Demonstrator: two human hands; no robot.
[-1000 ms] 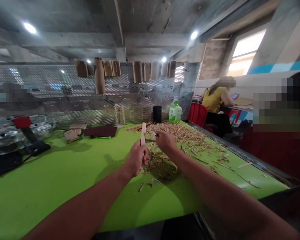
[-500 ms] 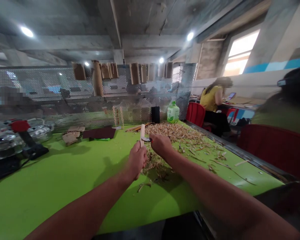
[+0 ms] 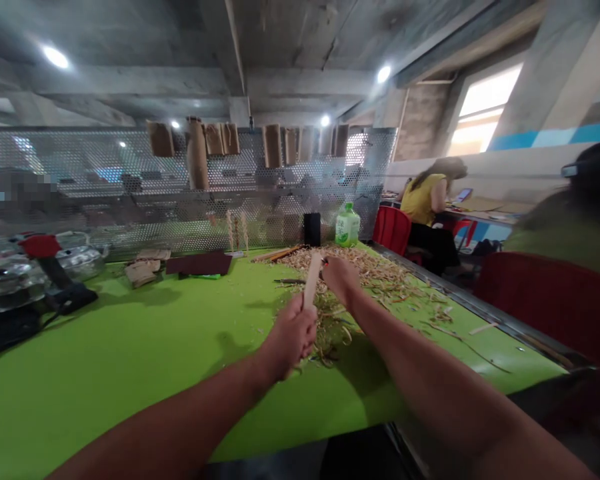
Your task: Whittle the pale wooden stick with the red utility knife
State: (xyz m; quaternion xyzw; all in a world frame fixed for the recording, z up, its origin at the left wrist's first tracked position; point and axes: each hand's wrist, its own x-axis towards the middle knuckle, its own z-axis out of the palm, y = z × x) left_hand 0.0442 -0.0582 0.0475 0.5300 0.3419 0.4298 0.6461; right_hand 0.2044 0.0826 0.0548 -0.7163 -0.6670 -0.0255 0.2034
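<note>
Left hand (image 3: 295, 333): grips one wooden strip (image 3: 311, 283).
Right hand (image 3: 343, 277): closed around one knife (image 3: 325, 263), mostly hidden.
Wooden strip: rises tilted from the left hand, upper end just beside the right.
Counter (image 3: 145, 353): bears one green bottle (image 3: 348, 228), behind heaped shavings (image 3: 380, 265).

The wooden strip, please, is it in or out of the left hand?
In: the left hand wraps around the lower part of the wooden strip.
</note>
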